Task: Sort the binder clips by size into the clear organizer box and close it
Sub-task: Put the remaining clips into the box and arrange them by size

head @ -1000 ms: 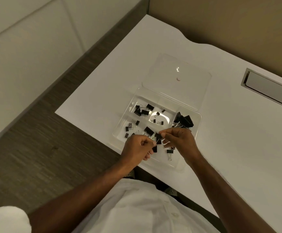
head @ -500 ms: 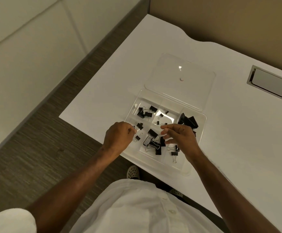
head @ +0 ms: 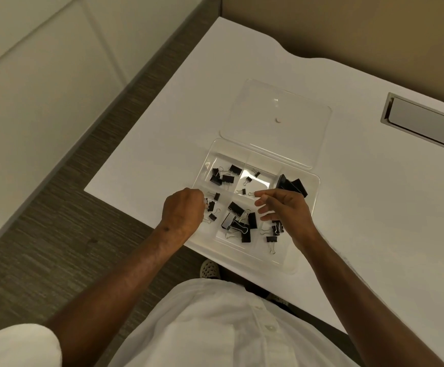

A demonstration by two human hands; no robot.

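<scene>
The left hand [head: 183, 210] is hovering over the near-left compartment of the clear plastic organizer box [head: 289, 263], its fingers curled under; whether it is pinching a clip I cannot tell. Small black binder clips [head: 212, 216] are lying just beside its knuckles. In the far-left compartment, medium black clips [head: 227, 178] are resting in a cluster. In the near-middle compartment, a mixed pile of black clips [head: 238, 221] is sitting tangled. The right hand [head: 285, 209] is hanging over the box's right part, fingers loosely spread and gripping nothing. Beyond it, large black clips [head: 292, 184] are leaning in the far-right compartment. The clear lid [head: 277, 104] is lying open, flat on the white counter [head: 374, 207].
</scene>
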